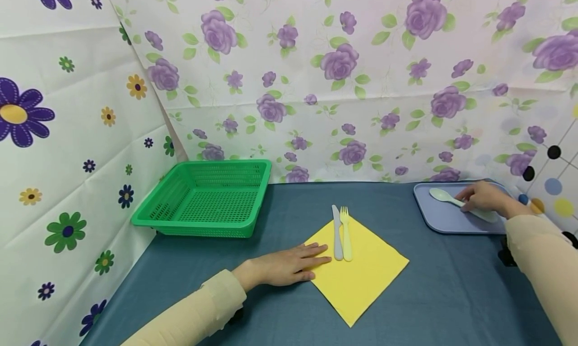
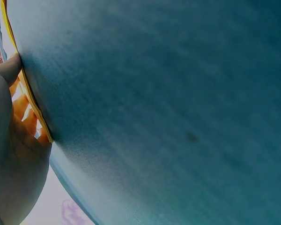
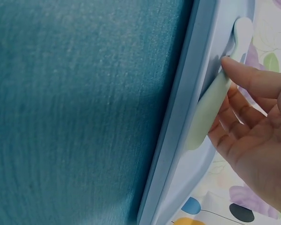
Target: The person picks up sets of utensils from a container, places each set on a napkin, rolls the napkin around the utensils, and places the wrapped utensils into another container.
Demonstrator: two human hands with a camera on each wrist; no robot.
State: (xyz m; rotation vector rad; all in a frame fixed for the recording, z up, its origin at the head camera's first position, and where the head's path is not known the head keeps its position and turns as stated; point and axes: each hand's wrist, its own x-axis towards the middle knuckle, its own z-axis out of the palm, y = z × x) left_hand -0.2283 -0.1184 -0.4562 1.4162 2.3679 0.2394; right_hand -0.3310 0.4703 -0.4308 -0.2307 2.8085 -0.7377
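Observation:
A yellow napkin (image 1: 368,271) lies on the table with one corner toward me. On its upper left part a grey knife (image 1: 337,235) and a pale yellow fork (image 1: 346,238) lie side by side. My left hand (image 1: 289,266) rests flat at the napkin's left edge, fingers spread; the left wrist view shows the napkin's yellow edge under the fingers. Over the blue-grey tray (image 1: 433,218) at the right, my right hand (image 1: 485,198) pinches a pale green spoon (image 3: 214,105) by its handle, thumb on one side and fingers on the other. The spoon's bowl (image 1: 439,193) points left.
A green plastic basket (image 1: 198,230) with perforated walls stands at the back left of the dark blue table (image 1: 189,291). Flowered cloths (image 1: 293,85) hang behind the table and at its left side.

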